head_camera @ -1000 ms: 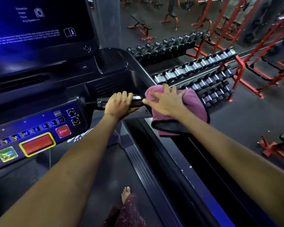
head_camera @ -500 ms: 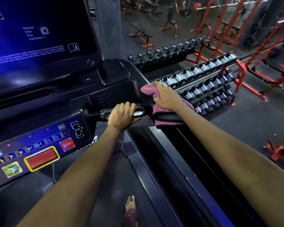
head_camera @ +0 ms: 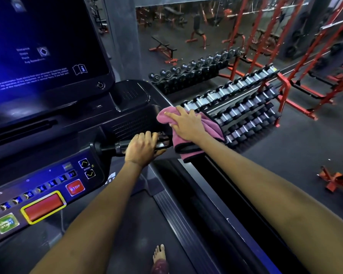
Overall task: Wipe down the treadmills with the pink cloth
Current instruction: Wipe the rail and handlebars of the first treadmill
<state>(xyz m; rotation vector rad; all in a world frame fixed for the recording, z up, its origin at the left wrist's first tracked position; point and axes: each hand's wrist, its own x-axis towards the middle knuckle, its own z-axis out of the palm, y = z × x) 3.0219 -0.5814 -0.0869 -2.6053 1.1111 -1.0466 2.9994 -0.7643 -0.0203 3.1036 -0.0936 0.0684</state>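
Note:
I stand on a black treadmill (head_camera: 139,107) with a lit blue screen at the upper left. My right hand (head_camera: 188,124) lies flat with spread fingers on the pink cloth (head_camera: 212,125), pressing it onto the console's right corner and side rail. The cloth's dark-edged lower end hangs over the rail. My left hand (head_camera: 142,148) grips the short black and chrome handlebar (head_camera: 113,148) that juts from the console.
The control panel (head_camera: 48,194) with a red STOP button (head_camera: 75,187) and a big red bar lies at lower left. Dumbbell racks (head_camera: 244,107) with red frames stand close on the right. My bare foot (head_camera: 159,254) is on the belt. Benches stand beyond.
My right hand slid the cloth forward along the rail to the console corner, bunched it briefly, and now lies flat on it again. My left hand kept its grip on the handlebar.

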